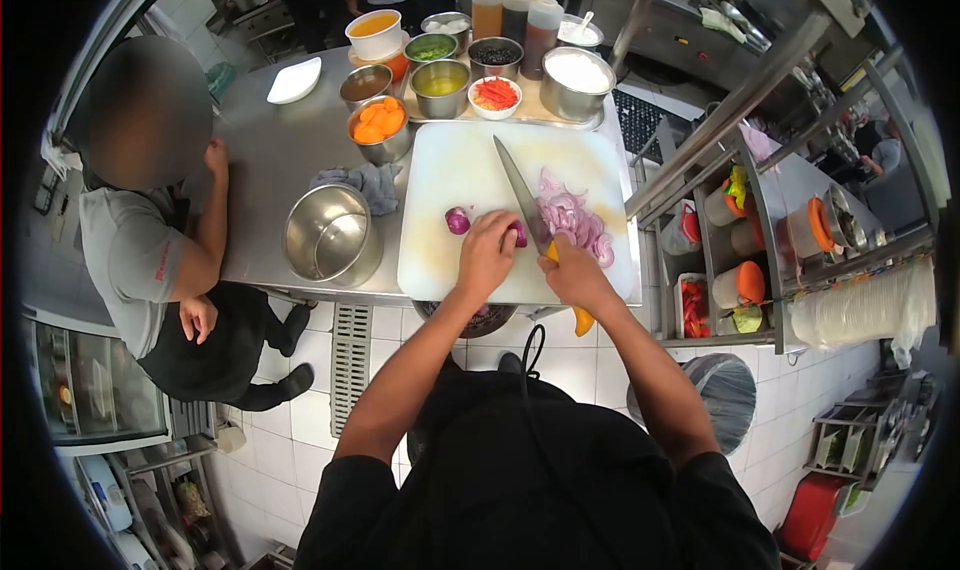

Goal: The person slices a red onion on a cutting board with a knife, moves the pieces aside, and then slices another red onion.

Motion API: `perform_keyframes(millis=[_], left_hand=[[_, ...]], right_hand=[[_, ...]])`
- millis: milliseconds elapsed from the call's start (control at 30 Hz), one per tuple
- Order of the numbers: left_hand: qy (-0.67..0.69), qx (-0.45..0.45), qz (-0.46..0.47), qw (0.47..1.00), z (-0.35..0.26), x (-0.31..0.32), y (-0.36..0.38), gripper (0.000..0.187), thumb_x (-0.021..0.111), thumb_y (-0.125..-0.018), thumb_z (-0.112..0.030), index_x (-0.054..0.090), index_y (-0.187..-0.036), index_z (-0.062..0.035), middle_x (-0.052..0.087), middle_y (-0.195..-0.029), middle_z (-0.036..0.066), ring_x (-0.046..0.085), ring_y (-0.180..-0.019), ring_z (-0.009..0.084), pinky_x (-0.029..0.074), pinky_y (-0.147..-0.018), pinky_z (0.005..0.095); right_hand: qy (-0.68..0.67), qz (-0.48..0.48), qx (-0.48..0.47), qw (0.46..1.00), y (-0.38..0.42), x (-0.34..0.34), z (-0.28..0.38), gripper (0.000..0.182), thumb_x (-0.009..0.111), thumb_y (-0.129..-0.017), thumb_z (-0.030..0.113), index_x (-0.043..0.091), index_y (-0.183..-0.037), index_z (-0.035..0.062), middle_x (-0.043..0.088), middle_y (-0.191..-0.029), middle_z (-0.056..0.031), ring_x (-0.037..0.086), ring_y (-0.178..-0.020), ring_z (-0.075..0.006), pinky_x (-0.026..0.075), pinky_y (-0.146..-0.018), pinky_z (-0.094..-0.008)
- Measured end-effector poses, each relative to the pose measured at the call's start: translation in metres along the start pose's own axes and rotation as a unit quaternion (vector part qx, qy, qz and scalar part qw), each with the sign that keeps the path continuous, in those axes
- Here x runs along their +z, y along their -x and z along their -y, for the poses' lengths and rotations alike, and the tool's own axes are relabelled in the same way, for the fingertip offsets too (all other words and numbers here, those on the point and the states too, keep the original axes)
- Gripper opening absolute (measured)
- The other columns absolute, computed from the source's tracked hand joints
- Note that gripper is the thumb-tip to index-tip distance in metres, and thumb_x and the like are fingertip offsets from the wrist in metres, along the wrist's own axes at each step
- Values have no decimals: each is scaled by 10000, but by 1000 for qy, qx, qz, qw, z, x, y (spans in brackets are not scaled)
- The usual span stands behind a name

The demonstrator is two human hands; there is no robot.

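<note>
My right hand (572, 272) is closed round the yellow handle of a large knife (519, 183), whose blade points away over a white cutting board (440, 160). Just left of the blade, my left hand (489, 254) holds a piece of red onion (518, 234) down on the board with bent fingers. Another purple onion piece (457, 220) lies to the left of that hand, apart from it. Right of the blade, sliced red onion (568, 213) is spread in a loose pile.
An empty steel pot (327, 236) and a grey cloth (362, 187) are left of the board. Behind it stand bowls of carrots (378, 122) and red strips (495, 94), and sauce bottles (541, 32). A co-worker (150, 220) stands at the left; shelves (740, 240) are at the right.
</note>
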State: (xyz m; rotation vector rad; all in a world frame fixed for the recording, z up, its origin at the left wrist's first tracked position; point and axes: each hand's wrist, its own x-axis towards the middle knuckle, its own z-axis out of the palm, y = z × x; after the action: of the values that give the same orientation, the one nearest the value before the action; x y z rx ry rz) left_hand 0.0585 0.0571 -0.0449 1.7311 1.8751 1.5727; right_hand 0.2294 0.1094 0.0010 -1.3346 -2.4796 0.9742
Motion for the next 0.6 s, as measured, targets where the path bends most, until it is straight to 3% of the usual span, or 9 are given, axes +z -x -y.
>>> perform_keyframes(millis=[67, 167, 267, 367, 500, 600], left_hand=[[-3, 93, 42, 995, -4, -6, -17, 175, 612, -806, 38, 718, -941, 4, 695, -975, 148, 642, -970, 338, 515, -885, 423], [-30, 18, 245, 969, 11, -18, -33, 195, 645, -853, -27, 731, -1028, -20, 714, -1038, 137, 666, -981, 328, 519, -898, 396], [-107, -90, 256, 957, -12, -36, -38, 204, 661, -847, -26, 739, -1033, 2, 732, -996, 150, 708, -913, 284, 561, -844, 363], [29, -261, 98, 960, 5, -17, -14, 204, 671, -813, -84, 757, -975, 7, 745, -877, 171, 720, -810, 308, 559, -796, 353], [105, -305, 3, 947, 2, 2, 3, 190, 684, -819, -104, 768, -949, 5, 739, -783, 175, 714, -668, 224, 558, -669, 324], [133, -316, -19, 939, -5, 5, 3, 183, 683, -809, -95, 770, -927, 13, 736, -745, 163, 701, -630, 180, 548, -629, 303]], right_hand=[[-5, 5, 2, 1000, -1, -2, 0, 344, 606, -913, 201, 449, -1121, -25, 643, -915, -331, 614, -906, -526, 473, -811, -580], [-11, -1, 3, 1000, 2, -4, 4, 323, 607, -912, 199, 475, -1096, -31, 642, -925, -325, 608, -913, -529, 468, -815, -581], [-23, -13, -11, 1000, 6, -9, 12, 300, 596, -911, 199, 498, -1068, -38, 641, -944, -318, 607, -928, -523, 468, -824, -575], [-8, 5, -31, 999, 9, -9, 15, 329, 583, -936, 219, 477, -1087, -54, 646, -917, -317, 629, -891, -497, 482, -802, -547], [-10, 47, -6, 999, 9, -15, 21, 330, 571, -948, 219, 459, -1088, -57, 648, -881, -309, 652, -827, -464, 500, -771, -521], [-58, 124, 101, 985, 18, -43, 55, 322, 577, -942, 213, 460, -1075, -56, 643, -876, -313, 652, -816, -470, 504, -774, -521]])
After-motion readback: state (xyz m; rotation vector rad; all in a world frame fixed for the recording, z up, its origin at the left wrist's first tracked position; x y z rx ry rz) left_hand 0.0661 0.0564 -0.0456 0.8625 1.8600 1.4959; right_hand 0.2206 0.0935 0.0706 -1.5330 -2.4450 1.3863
